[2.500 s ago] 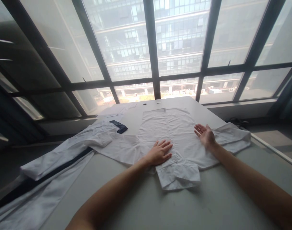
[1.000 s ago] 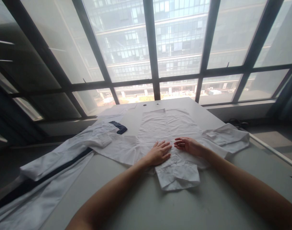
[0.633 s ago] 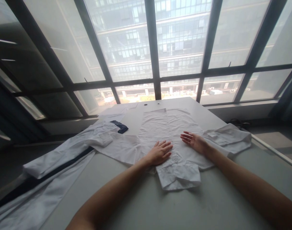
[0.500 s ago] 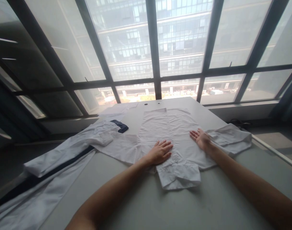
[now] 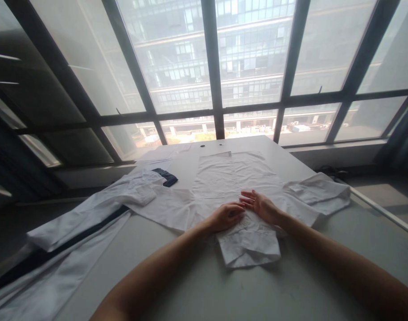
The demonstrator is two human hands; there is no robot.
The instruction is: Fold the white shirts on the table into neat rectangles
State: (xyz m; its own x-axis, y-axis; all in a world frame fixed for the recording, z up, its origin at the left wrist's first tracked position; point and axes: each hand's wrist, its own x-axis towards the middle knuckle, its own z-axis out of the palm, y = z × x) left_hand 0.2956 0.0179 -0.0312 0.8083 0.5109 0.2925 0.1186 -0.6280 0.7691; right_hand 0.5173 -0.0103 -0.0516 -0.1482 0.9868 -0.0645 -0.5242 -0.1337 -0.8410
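Observation:
A white long-sleeved shirt (image 5: 237, 171) lies spread on the table, its collar end (image 5: 252, 247) toward me and its sleeves out to both sides. My left hand (image 5: 226, 216) rests at the shirt's middle just beyond the collar, its fingers curled together; what they hold, if anything, is hidden. Meeting its fingertips from the right is my right hand (image 5: 261, 207), open, with fingers stretched and slightly apart over the cloth. Creases run across the shirt body.
More white garments with dark navy trim (image 5: 90, 214) are heaped along the table's left side and hang toward me. A navy piece (image 5: 166, 177) lies by them. The white table (image 5: 190, 285) reaches toward tall windows (image 5: 250, 53). Dark cables (image 5: 331, 171) show beyond its right edge.
My right hand has moved left from the shirt's right side to its middle, against my left hand. The left hand's flat, spread fingers have curled in.

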